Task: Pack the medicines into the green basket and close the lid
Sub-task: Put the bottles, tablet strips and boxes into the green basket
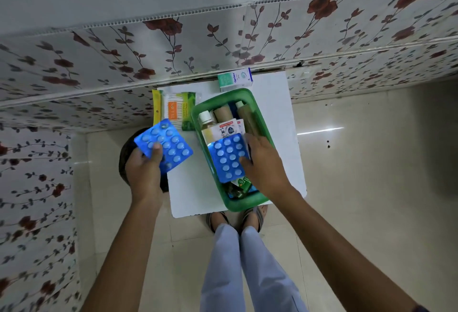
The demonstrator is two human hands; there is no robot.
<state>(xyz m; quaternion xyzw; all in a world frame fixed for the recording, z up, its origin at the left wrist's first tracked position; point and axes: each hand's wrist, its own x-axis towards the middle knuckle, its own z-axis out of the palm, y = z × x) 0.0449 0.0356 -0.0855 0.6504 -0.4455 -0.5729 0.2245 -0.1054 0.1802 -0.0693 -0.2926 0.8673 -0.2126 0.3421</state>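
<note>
Both hands grip blister packs — bottles crowd the green basket.

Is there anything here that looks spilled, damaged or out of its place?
Nothing spilled or broken. The green basket overhangs the near edge of the white table. One blister pack lies in it under the right hand; the left hand holds another.

Open green basket holding bottles, blue blister pack on top, second pack held beside it

Dark round object mostly hidden behind left hand, packet print in basket unreadable
</note>
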